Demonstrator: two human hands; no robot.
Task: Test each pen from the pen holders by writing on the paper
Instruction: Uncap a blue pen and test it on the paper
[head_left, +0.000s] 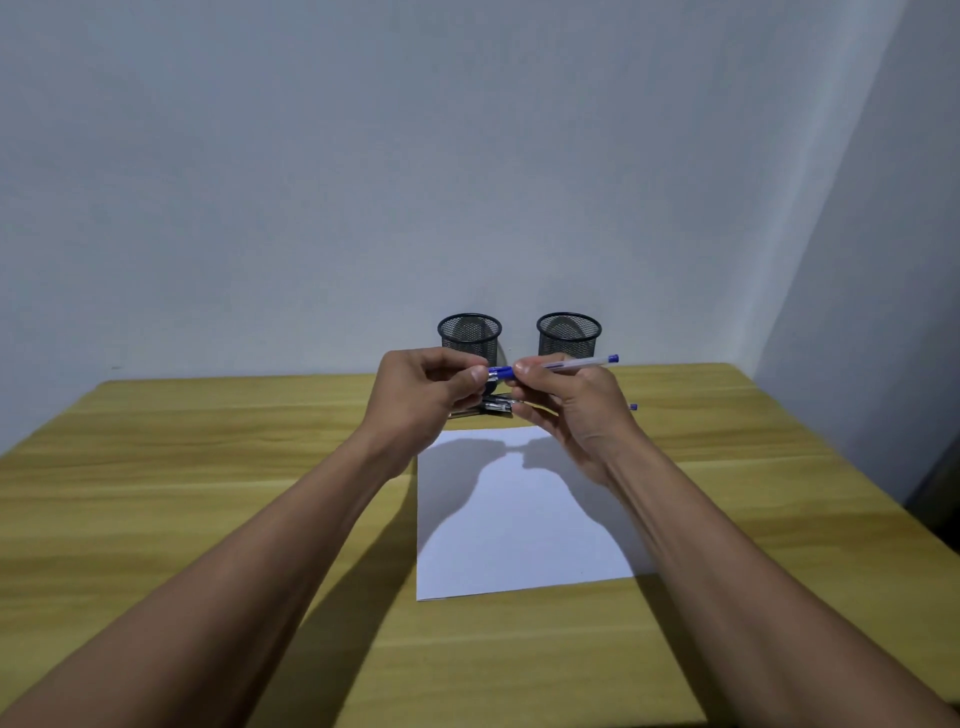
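1. Both forearms reach in from 6 o'clock and meet above the far edge of the paper (519, 519), which lies on the wooden table (208, 467).
2. The left hand (426, 395) has its fingers curled, pinching the blue cap (500, 371) between thumb and fingertips.
3. The right hand (566, 410) pinches the clear barrel of the same pen (576, 363). The pen is held level in the air between the hands, with its blue end plug pointing to 3 o'clock.
4. Whether the cap is coming off or going on, I cannot tell.
5. Progress, as I judge it: I can make out no ink marks on the paper, so little or no testing seems done. Both holders look empty through the mesh, so the pens seem to be already out of them. Writing with each pen seems to be what is left.
6. Count, holders: two black mesh cups at 12 o'clock from the paper, against the wall. They are the left holder (469, 335) and the right holder (569, 333), and they stand apart.
7. Count, paper: one sheet.
8. Count, pens: one in the hands. The loose pens (496, 408) lie on the table between the holders and the paper, mostly hidden behind the hands. A blue tip shows at 3 o'clock of the right hand. Their number cannot be told.
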